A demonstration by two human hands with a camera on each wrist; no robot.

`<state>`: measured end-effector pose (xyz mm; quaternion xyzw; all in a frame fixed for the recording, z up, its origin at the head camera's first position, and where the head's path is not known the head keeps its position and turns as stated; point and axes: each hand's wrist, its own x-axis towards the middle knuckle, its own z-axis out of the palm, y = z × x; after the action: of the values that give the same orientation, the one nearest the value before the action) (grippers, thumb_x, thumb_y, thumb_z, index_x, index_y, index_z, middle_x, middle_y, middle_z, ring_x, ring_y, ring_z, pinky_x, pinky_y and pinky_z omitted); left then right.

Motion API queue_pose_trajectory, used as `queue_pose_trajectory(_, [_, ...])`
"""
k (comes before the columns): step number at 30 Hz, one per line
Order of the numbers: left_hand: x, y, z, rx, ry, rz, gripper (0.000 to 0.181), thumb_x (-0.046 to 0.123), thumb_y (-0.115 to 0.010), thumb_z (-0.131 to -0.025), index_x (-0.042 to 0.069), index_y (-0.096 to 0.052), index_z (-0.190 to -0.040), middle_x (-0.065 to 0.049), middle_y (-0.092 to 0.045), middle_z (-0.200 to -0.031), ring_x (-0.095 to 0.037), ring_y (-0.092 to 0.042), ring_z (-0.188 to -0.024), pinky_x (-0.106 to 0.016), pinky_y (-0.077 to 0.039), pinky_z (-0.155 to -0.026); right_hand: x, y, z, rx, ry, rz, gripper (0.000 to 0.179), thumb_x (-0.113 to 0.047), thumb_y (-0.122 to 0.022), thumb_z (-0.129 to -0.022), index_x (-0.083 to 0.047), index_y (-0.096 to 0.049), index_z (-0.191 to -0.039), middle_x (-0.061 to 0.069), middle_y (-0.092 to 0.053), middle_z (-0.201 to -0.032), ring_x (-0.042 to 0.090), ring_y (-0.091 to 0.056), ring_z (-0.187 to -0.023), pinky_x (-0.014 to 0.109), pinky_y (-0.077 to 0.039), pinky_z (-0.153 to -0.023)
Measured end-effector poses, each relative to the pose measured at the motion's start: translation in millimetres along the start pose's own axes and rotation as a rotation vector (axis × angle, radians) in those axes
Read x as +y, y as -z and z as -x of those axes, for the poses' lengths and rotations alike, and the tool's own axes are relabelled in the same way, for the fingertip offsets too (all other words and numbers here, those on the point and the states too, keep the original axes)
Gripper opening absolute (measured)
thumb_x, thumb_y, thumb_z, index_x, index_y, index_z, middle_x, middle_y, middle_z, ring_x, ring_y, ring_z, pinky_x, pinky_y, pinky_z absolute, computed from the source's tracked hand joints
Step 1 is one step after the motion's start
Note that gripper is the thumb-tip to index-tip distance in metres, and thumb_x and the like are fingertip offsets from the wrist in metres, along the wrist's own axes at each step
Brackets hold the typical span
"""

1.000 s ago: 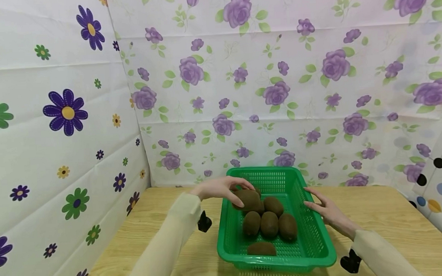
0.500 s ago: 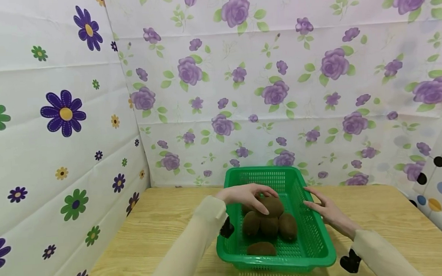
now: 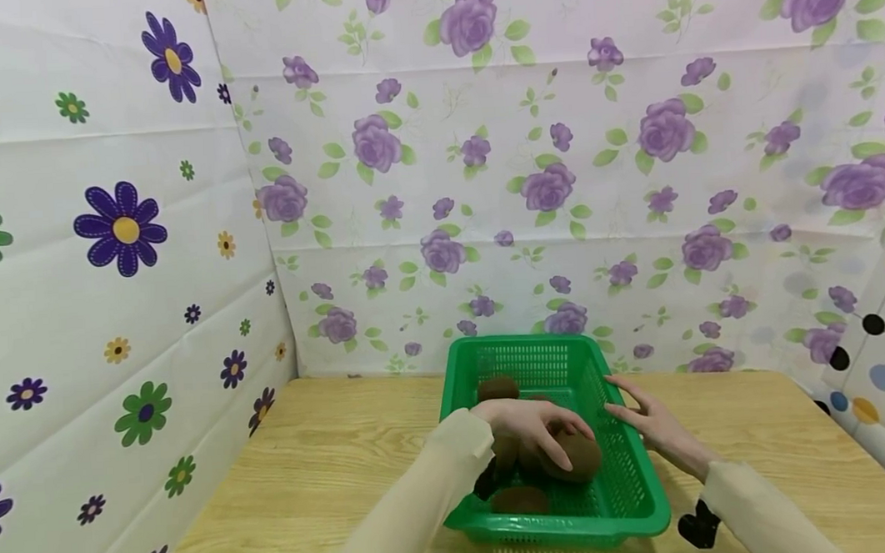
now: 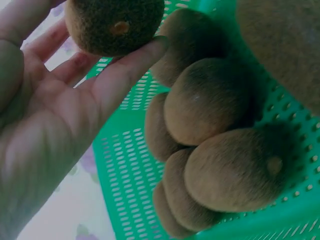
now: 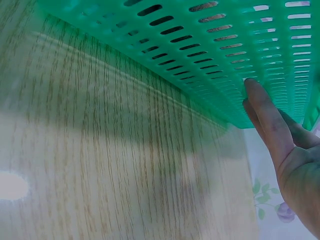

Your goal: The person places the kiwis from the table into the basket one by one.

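My left hand (image 3: 531,423) reaches into the green plastic basket (image 3: 561,527) and holds a brown kiwi (image 3: 581,456) near its right side. In the left wrist view, thumb and fingers pinch that kiwi (image 4: 115,27), and several other kiwis (image 4: 232,170) lie clustered on the perforated floor. A kiwi (image 3: 498,389) rests toward the back left, another (image 3: 520,500) by the front wall; my hand partly covers the rest. At the right side of the basket, my right hand (image 3: 662,425) touches the rim and outer wall with nearly straight fingers, as the right wrist view (image 5: 295,150) shows.
The basket stands on a light wooden table (image 3: 347,457). A cloth with purple flowers (image 3: 438,185) hangs behind it, and a daisy-patterned cloth (image 3: 137,326) hangs at the left. Dotted cloth (image 3: 878,354) borders the right.
My left hand has carried the kiwi from the basket's back left, across the middle, to its right side, lower down. My right hand has stayed at the rim.
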<state>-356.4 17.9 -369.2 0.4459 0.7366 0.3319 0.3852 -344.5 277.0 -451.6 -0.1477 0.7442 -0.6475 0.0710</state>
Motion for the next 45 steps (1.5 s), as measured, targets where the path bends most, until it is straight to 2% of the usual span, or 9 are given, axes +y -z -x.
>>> queue_pose_trajectory(6, [-0.8, -12.1, -6.1, -0.047, 0.124, 0.147, 0.049, 0.001, -0.059, -0.087, 0.016, -0.045, -0.132, 0.004, -0.038, -0.128, -0.009, -0.036, -0.115, -0.029, -0.045, -0.078, 1, 1, -2.2, 0.012, -0.002, -0.011, 0.06, -0.021, -0.049, -0.095, -0.018, -0.017, -0.146, 0.022, -0.006, -0.145, 0.044, -0.045, -0.108, 0.051, -0.048, -0.067])
queue_pose_trajectory(14, [-12.7, -21.0, -18.9, -0.145, 0.167, 0.184, 0.051, 0.004, -0.056, -0.089, 0.024, -0.044, -0.134, 0.007, -0.035, -0.131, -0.006, -0.032, -0.118, -0.031, -0.043, -0.082, -1, 1, -1.0, -0.005, 0.003, 0.022, 0.06, -0.023, -0.048, -0.096, -0.019, -0.015, -0.146, 0.021, -0.003, -0.145, 0.046, -0.041, -0.111, 0.051, -0.048, -0.068])
queue_pose_trajectory(21, [-58.8, -21.6, -54.9, -0.168, 0.255, 0.09, 0.051, 0.012, -0.065, -0.084, 0.037, -0.05, -0.126, 0.01, -0.04, -0.127, -0.006, -0.036, -0.116, -0.037, -0.041, -0.082, -2, 1, -0.3, -0.016, -0.002, 0.019, 0.062, -0.024, -0.049, -0.095, -0.018, -0.013, -0.146, 0.027, -0.007, -0.143, 0.042, -0.047, -0.107, 0.05, -0.048, -0.068])
queue_pose_trajectory(24, [-72.4, -21.8, -67.9, -0.174, 0.284, 0.105, 0.051, 0.008, -0.066, -0.083, 0.038, -0.052, -0.123, 0.012, -0.042, -0.124, -0.004, -0.037, -0.114, -0.036, -0.043, -0.079, -1, 1, -1.1, -0.007, -0.007, 0.014, 0.062, -0.023, -0.049, -0.095, -0.019, -0.014, -0.146, 0.03, -0.012, -0.141, 0.041, -0.049, -0.105, 0.051, -0.048, -0.067])
queue_pose_trajectory(30, [-126.4, -13.9, -108.8, -0.217, 0.318, 0.198, 0.052, 0.005, -0.071, -0.077, 0.037, -0.058, -0.116, 0.014, -0.044, -0.12, -0.003, -0.04, -0.11, -0.037, -0.046, -0.067, -2, 0, -1.8, 0.009, -0.012, 0.008, 0.061, -0.023, -0.05, -0.095, -0.02, -0.017, -0.146, 0.026, -0.011, -0.143, 0.044, -0.045, -0.107, 0.051, -0.048, -0.067])
queue_pose_trajectory(35, [-83.7, -23.3, -80.9, -0.259, 0.271, 0.078, 0.048, 0.002, -0.064, -0.082, 0.031, -0.056, -0.12, 0.011, -0.043, -0.123, -0.004, -0.041, -0.111, -0.033, -0.046, -0.067, 0, -1, -1.4, 0.004, -0.021, -0.01, 0.062, -0.023, -0.051, -0.094, -0.02, -0.017, -0.146, 0.03, -0.014, -0.14, 0.043, -0.046, -0.107, 0.051, -0.048, -0.067])
queue_pose_trajectory(37, [-69.3, -26.4, -71.5, -0.25, 0.249, 0.01, 0.047, 0.002, -0.063, -0.084, 0.03, -0.056, -0.121, 0.01, -0.044, -0.123, -0.004, -0.04, -0.112, -0.028, -0.044, -0.076, 1, -1, -2.1, 0.003, -0.025, -0.015, 0.062, -0.024, -0.051, -0.094, -0.021, -0.017, -0.146, 0.03, -0.016, -0.139, 0.042, -0.047, -0.106, 0.051, -0.048, -0.068])
queue_pose_trajectory(41, [-71.8, -25.7, -72.8, -0.233, 0.204, -0.06, 0.051, 0.001, -0.066, -0.081, 0.029, -0.055, -0.123, 0.01, -0.048, -0.121, -0.005, -0.043, -0.111, -0.025, -0.04, -0.084, 1, 0, -2.3, -0.001, -0.025, -0.015, 0.062, -0.024, -0.051, -0.094, -0.021, -0.016, -0.146, 0.03, -0.015, -0.14, 0.042, -0.047, -0.107, 0.051, -0.048, -0.068])
queue_pose_trajectory(45, [-50.1, -25.4, -59.3, -0.204, 0.182, -0.094, 0.055, 0.003, -0.07, -0.078, 0.025, -0.054, -0.126, 0.007, -0.052, -0.118, -0.007, -0.047, -0.107, -0.025, -0.039, -0.086, 1, 1, -0.8, -0.006, -0.018, -0.018, 0.062, -0.022, -0.05, -0.095, -0.019, -0.015, -0.146, 0.029, -0.01, -0.142, 0.043, -0.045, -0.108, 0.051, -0.048, -0.068])
